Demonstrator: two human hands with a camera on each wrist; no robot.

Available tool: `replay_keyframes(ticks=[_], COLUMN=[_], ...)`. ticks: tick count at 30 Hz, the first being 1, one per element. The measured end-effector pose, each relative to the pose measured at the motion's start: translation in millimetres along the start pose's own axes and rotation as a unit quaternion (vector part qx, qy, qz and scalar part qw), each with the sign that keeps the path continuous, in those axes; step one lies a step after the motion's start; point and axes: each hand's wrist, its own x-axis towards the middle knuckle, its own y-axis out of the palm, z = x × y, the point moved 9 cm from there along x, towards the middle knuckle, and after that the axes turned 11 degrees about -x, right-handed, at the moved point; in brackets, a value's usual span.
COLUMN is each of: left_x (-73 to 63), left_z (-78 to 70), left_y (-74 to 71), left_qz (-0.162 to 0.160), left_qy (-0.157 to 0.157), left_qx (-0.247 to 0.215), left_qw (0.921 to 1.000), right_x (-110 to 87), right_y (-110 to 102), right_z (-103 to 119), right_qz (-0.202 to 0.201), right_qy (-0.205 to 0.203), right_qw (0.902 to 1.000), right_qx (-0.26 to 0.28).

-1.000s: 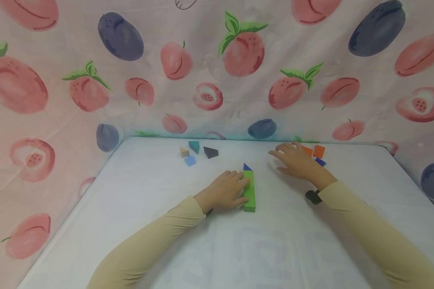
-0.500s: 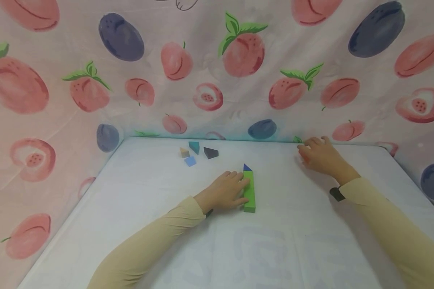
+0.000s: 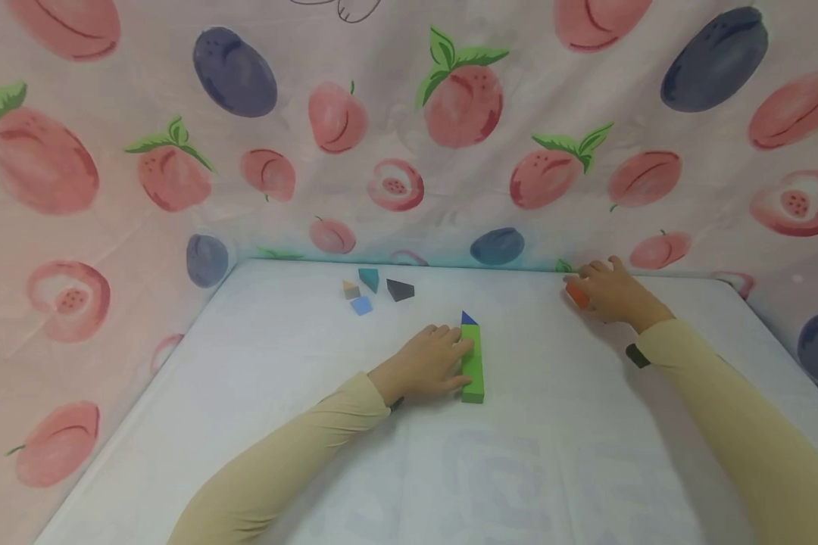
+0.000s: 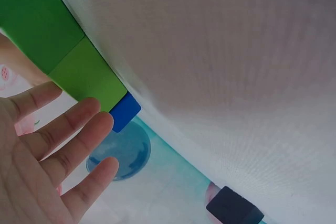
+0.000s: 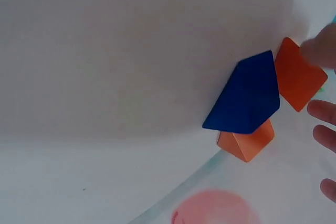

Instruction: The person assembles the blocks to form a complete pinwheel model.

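Two green blocks stand end to end in a row mid-table, with a small blue triangular block at their far end. My left hand rests against their left side, index finger and thumb on the green. In the left wrist view its fingers are spread and straight. At the far right, my right hand pinches an orange block between thumb and fingers. The right wrist view has the thumb over that block's edge, beside a blue angled block and a second orange block.
At the back left lie a teal block, a wooden-coloured block, a light blue block and a dark grey block. A fruit-print cloth hangs behind the white table.
My right hand has moved right onto the orange block, which now shows more beside the fingers. My left hand has stayed at the green blocks.
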Motion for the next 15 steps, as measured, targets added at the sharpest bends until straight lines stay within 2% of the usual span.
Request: replay_keyframes(ticks=[8, 15], left_x=[0.5, -0.2], left_z=[0.3, 0.3], left_y=[0.4, -0.4], left_qz=[0.000, 0.001], left_qy=[-0.001, -0.003], left_qx=[0.001, 0.000], left_qw=[1.0000, 1.0000], right_x=[5.2, 10.8], right_y=[2.6, -6.0], right_z=[5.7, 17.8], right_qz=[-0.028, -0.077], right_qy=[-0.035, -0.060], right_qw=[0.9989, 0.9952], right_qx=[-0.011, -0.007])
